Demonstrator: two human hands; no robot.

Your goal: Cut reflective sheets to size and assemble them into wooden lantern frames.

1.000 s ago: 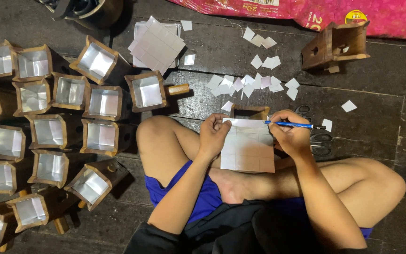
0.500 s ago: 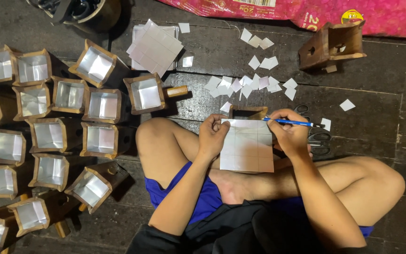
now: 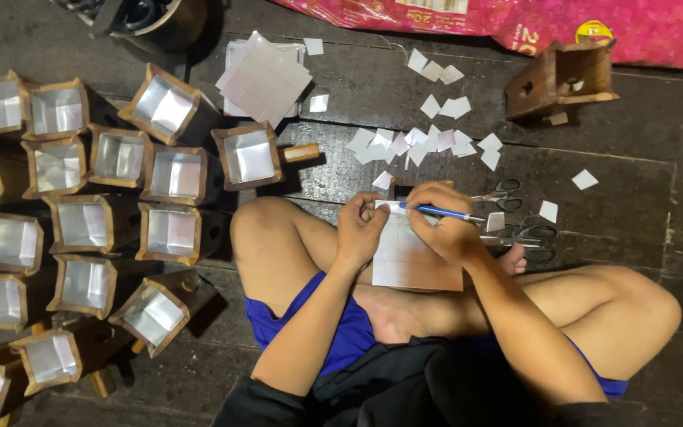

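Fingers of the right hand (image 3: 446, 225) pinched on a thin blue pen (image 3: 436, 211), tip down on a white square sheet of paper with ruled grid lines (image 3: 416, 259). Left hand (image 3: 361, 229) fingers curled together, pressing the sheet's left edge. Sheet lies over the person's crossed legs, above the bare foot. Two pairs of metal scissors with black handles (image 3: 519, 231) on the dark wooden floor (image 3: 634, 205) just right of the hand. Small white cut paper squares (image 3: 428, 142) scattered beyond. Stack of white gridded sheets (image 3: 264, 77) further up-left. Rows of brown wooden square boxes lined with white paper (image 3: 81, 198) fill the left side. Unlined wooden box (image 3: 563, 79) top right, beside pink printed sack (image 3: 515, 20).
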